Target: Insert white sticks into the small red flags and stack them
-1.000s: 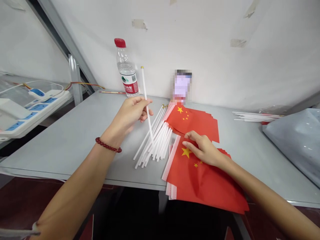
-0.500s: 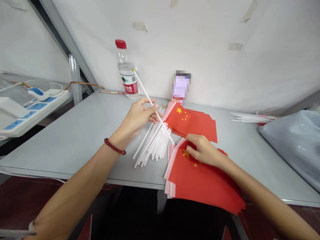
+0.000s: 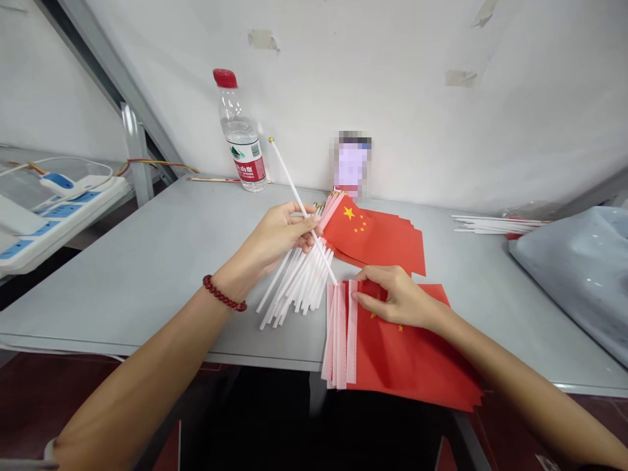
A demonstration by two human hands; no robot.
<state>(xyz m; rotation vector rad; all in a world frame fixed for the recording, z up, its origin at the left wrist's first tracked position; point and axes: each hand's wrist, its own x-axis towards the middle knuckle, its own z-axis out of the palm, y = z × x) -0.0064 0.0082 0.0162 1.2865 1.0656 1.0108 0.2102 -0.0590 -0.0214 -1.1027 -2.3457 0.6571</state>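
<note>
A white stick (image 3: 289,171) with a gold tip slants down to the right, pinched by my left hand (image 3: 287,232). Its lower end lies by the white sleeve edges of a stack of red flags (image 3: 417,360) at the table's front edge. My right hand (image 3: 397,297) pinches the top flag of that stack near its upper left corner. Under and beyond my left hand lies a bundle of white sticks (image 3: 299,281). Behind the stack, flags with sticks (image 3: 387,239) lie fanned out, yellow stars showing on the top one.
A water bottle (image 3: 243,147) with a red cap stands near the wall, and a pixelated phone-like object (image 3: 352,163) leans there. On the left is a power strip (image 3: 63,219). More white sticks (image 3: 495,224) and a grey plastic bag (image 3: 579,275) lie at the right.
My right hand has shifted slightly left, and the top flag's sleeve edge now stands more upright, apart from the others. The stick in my left hand has moved slightly right and down.
</note>
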